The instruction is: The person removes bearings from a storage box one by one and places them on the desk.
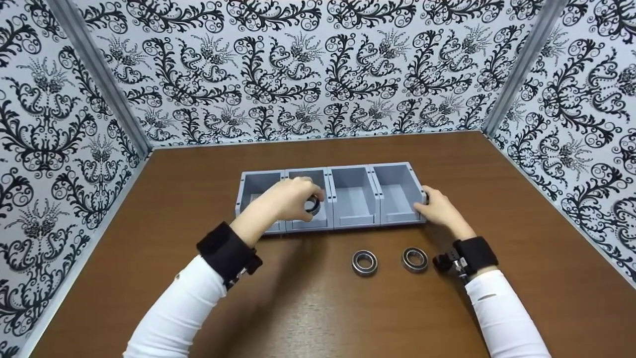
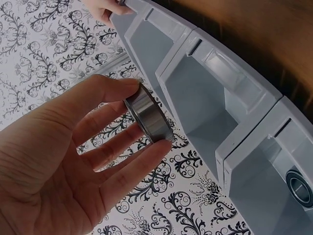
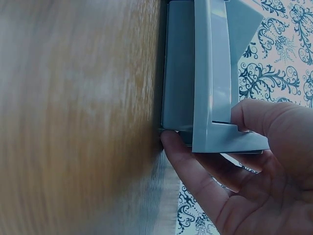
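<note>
- Ball bearing [image 2: 150, 115]: in your L hand [image 1: 290, 199], pinched btw thumb & finger, seen nearly edge-on in L wrist cam. In head view it's at the 2nd compartment from L.
- Compartment row [image 1: 354, 221]: 4 gray plastic bins side by side on the brown table [image 1: 308, 313].
- Your R hand [image 1: 439, 208]: clamped on the row's R end, thumb on the near inner side, fingers round the outside, one fingertip low by the tabletop.
- Another brg [image 2: 292, 182]: inside a bin per L wrist cam; can't tell which one.
- 2 more brgs lie flat on table, front of the row, well apart from your L hand: L one [image 1: 364, 271], R one [image 1: 415, 270] near your R wristband [image 1: 477, 252].
- Walls [image 1: 308, 64]: b/w scroll pattern, gray corner posts [image 1: 102, 64].
</note>
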`<action>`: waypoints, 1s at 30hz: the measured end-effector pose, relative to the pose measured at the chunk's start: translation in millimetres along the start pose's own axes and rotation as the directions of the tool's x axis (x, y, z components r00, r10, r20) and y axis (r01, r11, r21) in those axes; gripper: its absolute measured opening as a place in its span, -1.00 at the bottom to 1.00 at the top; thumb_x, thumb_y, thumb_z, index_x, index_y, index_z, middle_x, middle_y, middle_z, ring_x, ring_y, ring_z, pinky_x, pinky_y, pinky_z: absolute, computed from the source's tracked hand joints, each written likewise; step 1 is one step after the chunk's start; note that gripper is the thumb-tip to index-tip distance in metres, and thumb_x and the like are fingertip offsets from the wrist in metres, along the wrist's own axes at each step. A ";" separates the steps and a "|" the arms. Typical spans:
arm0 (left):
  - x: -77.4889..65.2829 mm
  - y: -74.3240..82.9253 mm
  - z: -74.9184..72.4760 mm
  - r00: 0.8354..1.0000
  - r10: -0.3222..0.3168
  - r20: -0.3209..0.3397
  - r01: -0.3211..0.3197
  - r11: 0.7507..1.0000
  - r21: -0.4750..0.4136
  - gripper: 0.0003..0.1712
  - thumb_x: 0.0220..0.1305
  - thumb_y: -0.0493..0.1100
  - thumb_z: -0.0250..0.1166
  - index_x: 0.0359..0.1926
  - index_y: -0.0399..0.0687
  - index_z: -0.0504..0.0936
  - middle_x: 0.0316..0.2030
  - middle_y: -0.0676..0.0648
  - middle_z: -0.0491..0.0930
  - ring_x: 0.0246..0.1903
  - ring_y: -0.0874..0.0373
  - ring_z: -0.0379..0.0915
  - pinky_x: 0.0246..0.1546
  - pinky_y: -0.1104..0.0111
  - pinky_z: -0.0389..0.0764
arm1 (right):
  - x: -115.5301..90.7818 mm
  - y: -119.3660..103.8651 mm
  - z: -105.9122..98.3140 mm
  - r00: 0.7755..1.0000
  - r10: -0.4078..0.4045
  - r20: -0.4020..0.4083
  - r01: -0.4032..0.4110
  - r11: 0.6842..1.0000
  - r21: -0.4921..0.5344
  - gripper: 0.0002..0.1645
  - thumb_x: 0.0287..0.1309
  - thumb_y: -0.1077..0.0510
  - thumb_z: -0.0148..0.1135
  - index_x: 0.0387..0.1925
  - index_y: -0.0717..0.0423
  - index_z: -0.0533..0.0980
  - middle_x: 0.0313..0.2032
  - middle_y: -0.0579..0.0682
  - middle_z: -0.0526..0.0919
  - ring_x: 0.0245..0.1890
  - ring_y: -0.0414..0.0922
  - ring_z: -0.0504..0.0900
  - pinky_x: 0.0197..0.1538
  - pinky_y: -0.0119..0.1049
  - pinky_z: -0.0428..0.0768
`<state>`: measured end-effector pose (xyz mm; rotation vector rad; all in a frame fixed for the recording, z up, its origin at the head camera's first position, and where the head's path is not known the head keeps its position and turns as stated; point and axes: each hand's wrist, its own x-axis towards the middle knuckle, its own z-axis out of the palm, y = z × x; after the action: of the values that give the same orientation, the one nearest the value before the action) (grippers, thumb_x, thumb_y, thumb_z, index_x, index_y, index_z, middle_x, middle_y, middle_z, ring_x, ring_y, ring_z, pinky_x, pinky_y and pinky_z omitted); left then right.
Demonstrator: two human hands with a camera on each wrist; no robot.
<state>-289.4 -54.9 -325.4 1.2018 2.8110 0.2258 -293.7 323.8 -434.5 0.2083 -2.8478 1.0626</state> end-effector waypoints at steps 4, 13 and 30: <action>-3.6 2.5 0.8 1.000 0.005 0.001 -0.005 1.000 -0.005 -0.56 0.18 -0.26 0.48 0.12 -0.14 0.75 0.01 -0.18 0.65 0.01 -0.10 0.60 0.03 0.06 0.66 | -0.5 -0.5 -0.1 1.000 0.007 0.006 -0.007 1.000 -0.005 -0.42 0.25 0.32 0.19 0.23 0.61 0.37 -0.06 0.48 0.63 -0.09 0.27 0.65 0.01 0.12 0.61; -10.5 7.3 3.8 0.998 0.053 -0.033 -0.053 0.999 -0.009 -0.63 0.22 -0.26 0.44 0.08 -0.16 0.77 -0.01 -0.17 0.67 -0.01 -0.08 0.63 -0.01 0.06 0.69 | -1.1 -1.3 -2.9 0.999 0.033 0.016 -0.033 0.999 -0.015 -0.42 0.28 0.29 0.17 0.26 0.57 0.38 -0.07 0.43 0.66 -0.11 0.21 0.67 -0.02 0.06 0.61; -19.7 8.6 13.7 0.995 0.095 -0.007 -0.095 0.994 -0.050 -0.58 0.13 -0.32 0.47 0.07 -0.17 0.76 0.01 -0.19 0.66 0.01 -0.11 0.62 0.03 0.07 0.66 | -0.1 -1.8 0.1 0.999 0.032 0.008 -0.032 0.999 -0.018 -0.39 0.28 0.30 0.20 0.28 0.58 0.36 -0.02 0.47 0.64 -0.06 0.27 0.65 0.05 0.16 0.60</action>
<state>-267.9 -61.8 -337.3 1.3270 2.7373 0.3045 -293.3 322.4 -433.4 0.1670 -2.8758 1.0436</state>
